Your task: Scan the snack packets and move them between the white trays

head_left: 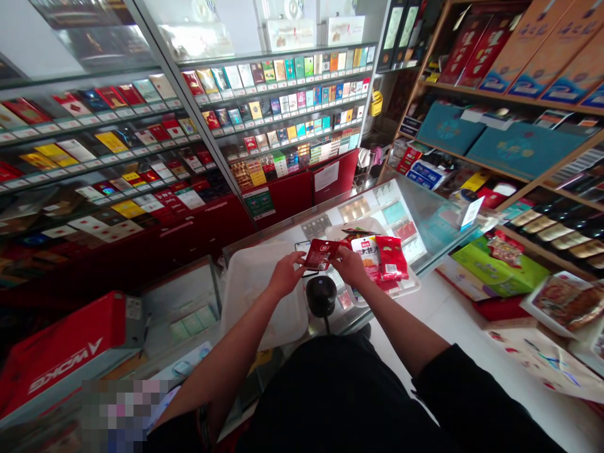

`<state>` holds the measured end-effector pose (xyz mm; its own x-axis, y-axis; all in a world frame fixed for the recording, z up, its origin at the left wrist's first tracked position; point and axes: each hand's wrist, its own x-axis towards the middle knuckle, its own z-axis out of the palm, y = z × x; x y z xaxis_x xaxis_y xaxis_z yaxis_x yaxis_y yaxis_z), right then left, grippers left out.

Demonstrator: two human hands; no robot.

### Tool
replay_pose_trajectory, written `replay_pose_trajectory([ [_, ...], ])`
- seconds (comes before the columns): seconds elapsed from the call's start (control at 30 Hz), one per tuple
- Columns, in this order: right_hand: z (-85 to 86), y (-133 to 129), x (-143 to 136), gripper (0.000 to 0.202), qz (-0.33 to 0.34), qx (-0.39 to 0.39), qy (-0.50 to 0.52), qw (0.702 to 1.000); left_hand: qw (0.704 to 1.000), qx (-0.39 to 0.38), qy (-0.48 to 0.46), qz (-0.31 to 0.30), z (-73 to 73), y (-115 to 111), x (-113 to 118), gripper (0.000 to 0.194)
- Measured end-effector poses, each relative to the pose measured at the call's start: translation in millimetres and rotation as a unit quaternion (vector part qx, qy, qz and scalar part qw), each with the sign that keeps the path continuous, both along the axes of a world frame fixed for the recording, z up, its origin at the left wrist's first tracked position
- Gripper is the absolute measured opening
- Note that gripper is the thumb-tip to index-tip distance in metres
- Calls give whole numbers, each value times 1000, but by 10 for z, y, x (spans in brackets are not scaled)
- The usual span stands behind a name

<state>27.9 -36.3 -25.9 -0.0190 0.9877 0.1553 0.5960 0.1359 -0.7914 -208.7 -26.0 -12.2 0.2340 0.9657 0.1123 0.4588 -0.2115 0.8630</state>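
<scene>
Between my two hands I hold a dark red snack packet [321, 255] over a glass counter. My left hand [289, 274] pinches its left edge, and my right hand [350, 265] grips its right edge. Just below the packet stands a round black scanner [321, 296] on a stem. Behind the packet, a phone [302, 246] lies partly hidden. To the right, a white tray [411, 284] holds several red and white snack packets [393, 258]. On the left is a white plastic tub [238, 296], in which I see no packets.
Glass shelves [283, 85] of small boxes line the far wall. Wooden shelving [542, 182] with gift boxes and bottles stands at right. A red carton [70, 352] sits at lower left, and a green box [504, 264] lies right of the counter [438, 242].
</scene>
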Motion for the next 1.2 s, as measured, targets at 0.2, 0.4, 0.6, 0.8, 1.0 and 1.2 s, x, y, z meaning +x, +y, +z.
replay_pose_trajectory([
  [0.2,99,7,-81,13,4,19,65,998,998,49,18,41,85,1,-96,31],
  [0.4,310,-17,-379,25,18,9,57,998,997,27,18,77,251,-192,-364,39],
  [0.6,382,-44,-875,34,59,-39,-2,998,989,-48,18,137,213,-521,-751,41],
  [0.8,360,-75,-1329,31,139,-74,-88,984,975,-124,-30,184,101,-776,-1125,42],
  [1.0,358,-141,-1674,20,202,-88,-143,965,963,-139,28,230,8,-944,-1419,43],
  [1.2,451,-245,-1728,28,225,-94,-165,956,944,-104,171,264,-35,-1002,-1538,41],
])
